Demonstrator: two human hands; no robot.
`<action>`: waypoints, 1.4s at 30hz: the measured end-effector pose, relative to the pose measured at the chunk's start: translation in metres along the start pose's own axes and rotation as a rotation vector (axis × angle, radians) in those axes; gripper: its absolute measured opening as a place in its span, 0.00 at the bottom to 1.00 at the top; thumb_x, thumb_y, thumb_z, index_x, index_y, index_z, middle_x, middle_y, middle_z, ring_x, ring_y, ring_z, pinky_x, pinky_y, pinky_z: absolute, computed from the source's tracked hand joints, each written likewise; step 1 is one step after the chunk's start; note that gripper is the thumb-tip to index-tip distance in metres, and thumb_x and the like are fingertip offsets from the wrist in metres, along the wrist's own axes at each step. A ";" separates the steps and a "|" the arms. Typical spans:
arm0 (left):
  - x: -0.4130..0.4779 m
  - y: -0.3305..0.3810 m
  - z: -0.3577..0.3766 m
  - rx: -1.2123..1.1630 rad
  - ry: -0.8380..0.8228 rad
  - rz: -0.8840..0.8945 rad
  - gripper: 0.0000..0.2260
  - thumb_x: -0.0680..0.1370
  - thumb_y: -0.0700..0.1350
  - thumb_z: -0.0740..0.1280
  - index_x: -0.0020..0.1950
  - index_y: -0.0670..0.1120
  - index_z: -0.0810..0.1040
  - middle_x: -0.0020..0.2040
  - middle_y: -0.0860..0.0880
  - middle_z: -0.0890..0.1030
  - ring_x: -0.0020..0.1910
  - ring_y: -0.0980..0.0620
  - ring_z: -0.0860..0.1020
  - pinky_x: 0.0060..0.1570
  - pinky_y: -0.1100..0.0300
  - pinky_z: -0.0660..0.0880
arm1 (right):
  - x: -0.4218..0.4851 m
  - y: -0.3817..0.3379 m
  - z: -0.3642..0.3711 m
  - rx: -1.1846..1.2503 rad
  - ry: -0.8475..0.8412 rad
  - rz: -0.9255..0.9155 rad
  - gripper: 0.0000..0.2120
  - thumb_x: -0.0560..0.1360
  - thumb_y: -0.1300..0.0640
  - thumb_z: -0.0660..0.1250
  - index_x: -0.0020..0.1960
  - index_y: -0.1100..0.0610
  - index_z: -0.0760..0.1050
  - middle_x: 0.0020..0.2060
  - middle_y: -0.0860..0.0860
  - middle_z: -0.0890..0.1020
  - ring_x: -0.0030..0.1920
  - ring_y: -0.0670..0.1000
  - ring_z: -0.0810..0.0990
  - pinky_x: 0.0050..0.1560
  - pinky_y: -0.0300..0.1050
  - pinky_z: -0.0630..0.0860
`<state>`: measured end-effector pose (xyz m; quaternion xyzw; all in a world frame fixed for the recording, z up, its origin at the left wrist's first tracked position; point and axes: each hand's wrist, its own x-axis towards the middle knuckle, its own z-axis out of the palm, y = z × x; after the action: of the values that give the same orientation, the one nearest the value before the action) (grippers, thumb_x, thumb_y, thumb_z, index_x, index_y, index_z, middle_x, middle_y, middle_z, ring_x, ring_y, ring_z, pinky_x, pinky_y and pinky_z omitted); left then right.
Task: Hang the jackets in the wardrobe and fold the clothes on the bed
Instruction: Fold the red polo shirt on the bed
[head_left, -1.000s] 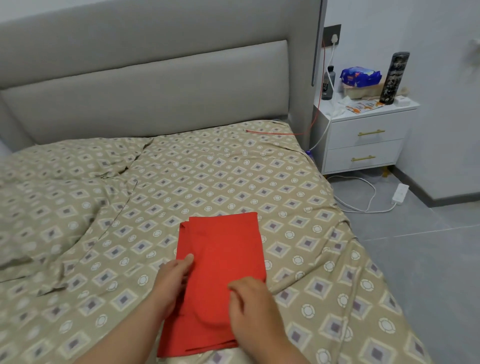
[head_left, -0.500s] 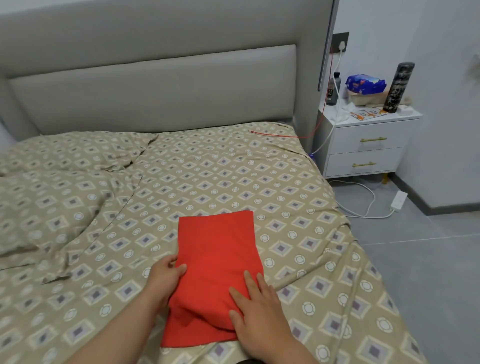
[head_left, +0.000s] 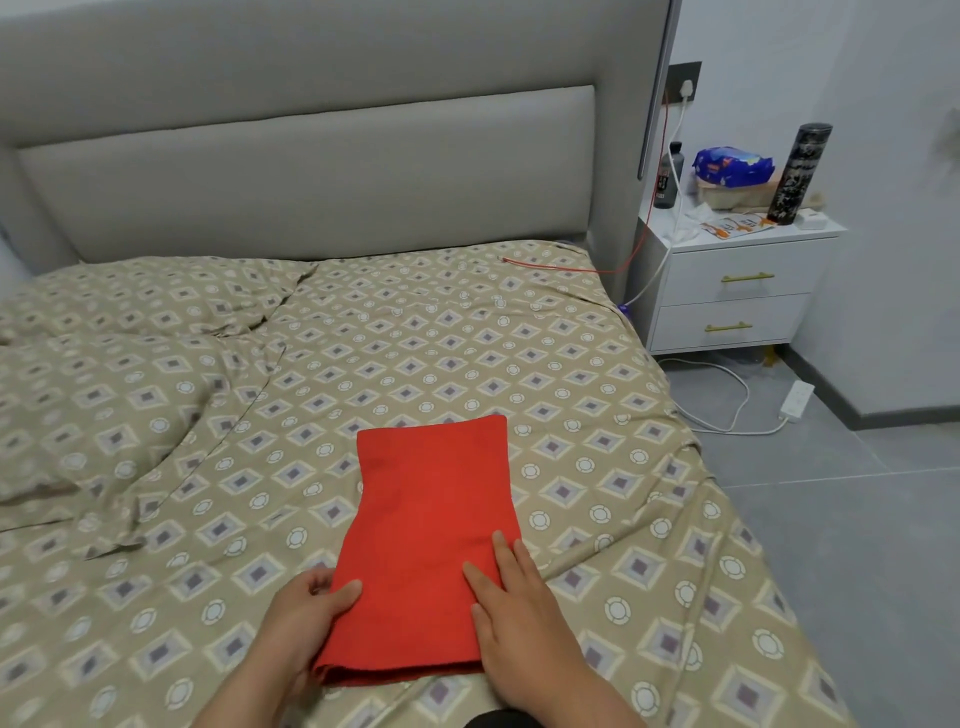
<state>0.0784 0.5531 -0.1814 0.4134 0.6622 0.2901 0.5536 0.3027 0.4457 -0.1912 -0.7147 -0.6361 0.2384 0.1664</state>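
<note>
Found one bed (head_left: 467, 338) under a patterned beige cover, bunched into folds at left, backed by one grey padded headboard (head_left: 311, 171). Noted left grip (head_left: 306, 618) clamped on the left edge of one red cloth (head_left: 431, 519), thumb on top. Logged cloth as folded into a single rectangle, flat on bed toward its near edge. Noted right grip (head_left: 524, 618) with fingers straight, pressed flat on cloth's near right corner. Traced one red cable (head_left: 545, 265) across bed's far right corner. Counted on one white counter (head_left: 753, 241) beside bed: one dark bottle (head_left: 670, 176), one blue packet (head_left: 732, 166), one tall dark cylinder (head_left: 797, 174), one small white box (head_left: 808, 218). Counted two drawers (head_left: 696, 283) below. Spotted one white power strip (head_left: 797, 400) on floor (head_left: 831, 519).
</note>
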 end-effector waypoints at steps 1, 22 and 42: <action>-0.001 -0.004 0.000 0.107 0.047 0.033 0.07 0.73 0.33 0.73 0.49 0.38 0.79 0.44 0.38 0.85 0.41 0.42 0.83 0.45 0.51 0.77 | 0.001 0.000 0.000 -0.019 -0.014 0.002 0.25 0.83 0.47 0.49 0.80 0.43 0.53 0.80 0.48 0.39 0.79 0.53 0.37 0.77 0.49 0.44; 0.101 0.022 0.078 1.211 -0.060 0.673 0.38 0.74 0.71 0.46 0.81 0.56 0.47 0.81 0.51 0.44 0.80 0.52 0.42 0.77 0.49 0.40 | 0.055 0.013 0.026 -0.267 0.021 0.023 0.36 0.75 0.36 0.38 0.81 0.46 0.46 0.80 0.52 0.42 0.79 0.54 0.36 0.73 0.57 0.29; -0.031 -0.037 0.030 0.104 0.085 0.010 0.10 0.74 0.37 0.72 0.54 0.42 0.80 0.50 0.41 0.84 0.46 0.42 0.83 0.54 0.42 0.79 | -0.014 -0.004 -0.018 0.667 0.082 0.494 0.11 0.77 0.55 0.66 0.59 0.55 0.78 0.44 0.44 0.81 0.43 0.45 0.78 0.38 0.35 0.71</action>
<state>0.1007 0.5053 -0.2041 0.4322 0.6971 0.2755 0.5013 0.3079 0.4334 -0.1719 -0.7618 -0.3262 0.4354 0.3517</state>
